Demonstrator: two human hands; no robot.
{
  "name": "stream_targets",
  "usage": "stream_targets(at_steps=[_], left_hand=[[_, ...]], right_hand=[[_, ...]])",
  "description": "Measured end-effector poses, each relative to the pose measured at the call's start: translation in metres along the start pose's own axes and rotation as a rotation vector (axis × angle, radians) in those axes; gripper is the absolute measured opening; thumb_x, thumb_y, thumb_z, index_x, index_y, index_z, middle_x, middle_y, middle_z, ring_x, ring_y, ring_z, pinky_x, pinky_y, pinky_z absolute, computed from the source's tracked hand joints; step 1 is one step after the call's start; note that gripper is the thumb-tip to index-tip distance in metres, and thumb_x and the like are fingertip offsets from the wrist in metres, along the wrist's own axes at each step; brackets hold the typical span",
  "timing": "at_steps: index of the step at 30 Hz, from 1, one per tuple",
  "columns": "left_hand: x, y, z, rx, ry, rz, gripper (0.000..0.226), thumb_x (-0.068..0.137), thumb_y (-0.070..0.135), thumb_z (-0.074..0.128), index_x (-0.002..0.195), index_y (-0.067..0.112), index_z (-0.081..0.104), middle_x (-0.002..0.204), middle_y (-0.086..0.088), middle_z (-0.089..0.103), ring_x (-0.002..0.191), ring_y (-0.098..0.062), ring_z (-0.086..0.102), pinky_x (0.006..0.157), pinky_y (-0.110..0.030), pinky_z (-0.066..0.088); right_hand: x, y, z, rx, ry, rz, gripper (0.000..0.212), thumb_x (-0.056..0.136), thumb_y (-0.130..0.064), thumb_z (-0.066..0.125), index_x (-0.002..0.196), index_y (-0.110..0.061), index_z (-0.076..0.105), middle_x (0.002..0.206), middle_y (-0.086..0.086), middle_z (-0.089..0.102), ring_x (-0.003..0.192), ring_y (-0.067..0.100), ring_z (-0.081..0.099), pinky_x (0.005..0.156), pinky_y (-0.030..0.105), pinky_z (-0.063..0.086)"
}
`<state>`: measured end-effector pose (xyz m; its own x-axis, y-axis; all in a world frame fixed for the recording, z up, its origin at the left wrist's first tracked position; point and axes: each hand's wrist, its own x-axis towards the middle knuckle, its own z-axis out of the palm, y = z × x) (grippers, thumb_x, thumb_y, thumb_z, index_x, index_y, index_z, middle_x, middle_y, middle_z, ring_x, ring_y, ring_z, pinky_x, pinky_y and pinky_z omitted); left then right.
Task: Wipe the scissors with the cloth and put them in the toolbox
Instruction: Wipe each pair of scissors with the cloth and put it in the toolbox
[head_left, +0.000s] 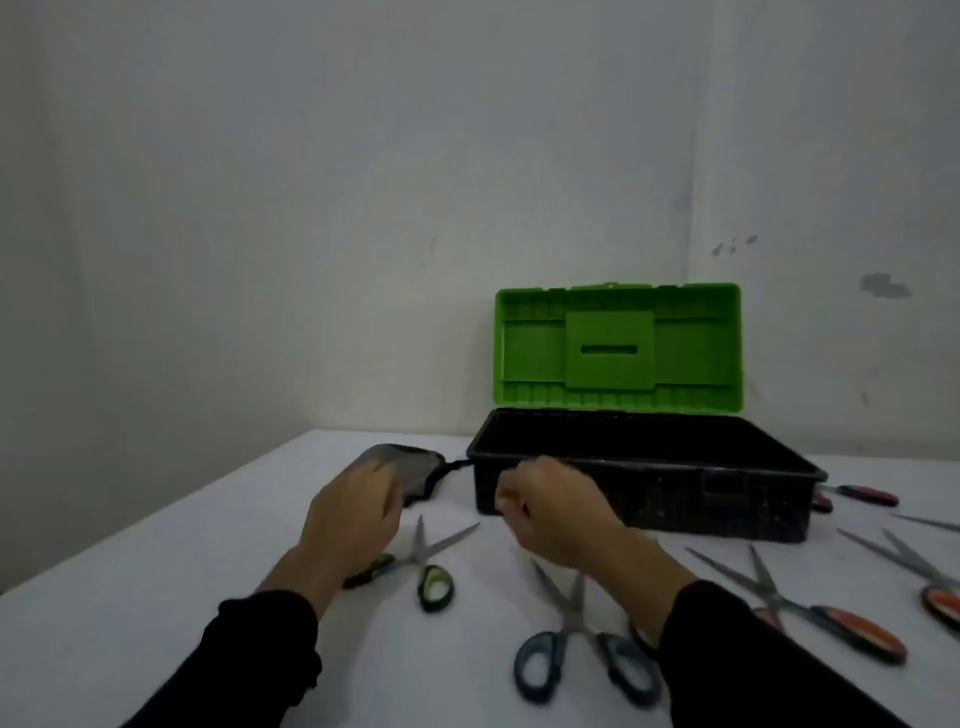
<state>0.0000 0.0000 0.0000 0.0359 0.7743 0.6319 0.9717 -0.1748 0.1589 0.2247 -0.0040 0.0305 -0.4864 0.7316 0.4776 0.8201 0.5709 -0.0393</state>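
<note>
Toolbox (644, 499) open, perhaps empty

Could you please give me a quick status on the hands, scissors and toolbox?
Left hand reaching to cloth; right hand curled, holding nothing. Scissors unwiped on table. Toolbox open, path clear.
</note>
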Motion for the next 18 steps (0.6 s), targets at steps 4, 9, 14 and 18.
stream_targets(at_steps=[4,9,14,18], left_hand=[[-0.033,-0.023,0.01,-0.038,-0.088,-0.198,0.022,0.095,0.026,0.038,0.085,0.013,0.053,0.093,-0.004,0.059,0.087,-0.024,0.056,0.07,-0.033,0.042],[-0.025,-0.027,0.017,-0.123,-0.138,-0.195,0.02,0.093,0.025,0.042,0.086,0.014,0.056,0.093,-0.001,0.056,0.089,-0.02,0.051,0.074,-0.033,0.043],[-0.027,-0.028,0.017,-0.156,-0.134,-0.128,0.028,0.095,0.031,0.041,0.071,0.019,0.047,0.08,0.002,0.051,0.08,-0.018,0.049,0.066,-0.031,0.038],[-0.032,-0.022,0.007,-0.374,-0.127,-0.039,0.033,0.092,0.038,0.047,0.063,0.022,0.053,0.063,0.004,0.06,0.062,-0.011,0.055,0.06,-0.027,0.043]], right_hand=[[0.001,-0.043,0.034,0.122,-0.149,0.093,0.032,0.091,-0.039,0.048,0.093,-0.012,0.066,0.098,0.008,0.066,0.093,0.027,0.06,0.068,0.028,0.042],[0.021,-0.065,0.056,0.185,-0.2,0.29,0.046,0.081,-0.053,0.061,0.093,-0.009,0.065,0.098,0.007,0.065,0.089,0.022,0.061,0.07,0.03,0.048],[0.028,-0.07,0.069,0.333,-0.16,0.471,0.017,0.084,-0.028,0.061,0.08,-0.012,0.056,0.093,0.01,0.058,0.089,0.024,0.06,0.071,0.029,0.047],[0.031,-0.058,0.054,0.675,-0.063,0.528,0.014,0.083,-0.016,0.064,0.072,-0.007,0.067,0.078,0.009,0.068,0.068,0.015,0.063,0.06,0.024,0.054]])
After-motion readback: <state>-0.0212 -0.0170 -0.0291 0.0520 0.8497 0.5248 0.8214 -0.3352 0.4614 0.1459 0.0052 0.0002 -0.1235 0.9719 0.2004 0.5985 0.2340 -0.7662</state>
